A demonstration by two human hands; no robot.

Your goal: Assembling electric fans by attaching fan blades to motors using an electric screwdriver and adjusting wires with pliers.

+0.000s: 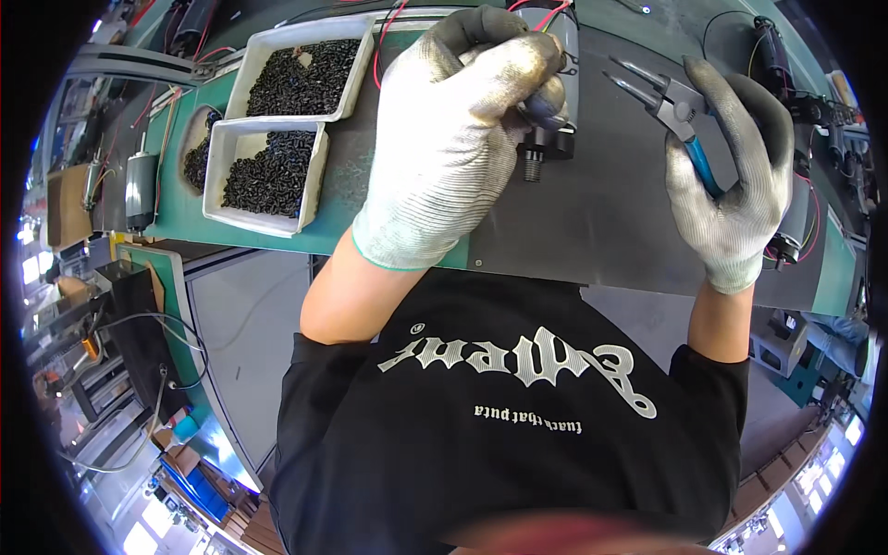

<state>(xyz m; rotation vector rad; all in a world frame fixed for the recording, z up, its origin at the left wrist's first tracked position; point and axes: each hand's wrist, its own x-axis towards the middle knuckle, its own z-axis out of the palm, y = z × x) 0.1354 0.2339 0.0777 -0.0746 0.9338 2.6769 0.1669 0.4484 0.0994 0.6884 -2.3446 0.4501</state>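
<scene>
My left hand [444, 148], in a white glove with grey-coated fingers, is closed in a pinch. Whatever sits between its fingertips is too small or hidden to name. Just behind those fingers lies a silver cylindrical motor [566, 111], partly covered by the hand, with a black end and a toothed shaft [534, 166] pointing toward me. Gloved the same way, my right hand [726, 208] holds circlip pliers [680, 106] with blue handles. Their two slim tips stand apart and point left toward the motor, not touching it.
Two white trays, a far one [363, 79] and a nearer one [317, 180], hold many small black parts. A round dish with similar parts is beside them. Another silver motor [141, 190] stands at the left; more motors with coloured wires are at the right edge of the dark mat [592, 222].
</scene>
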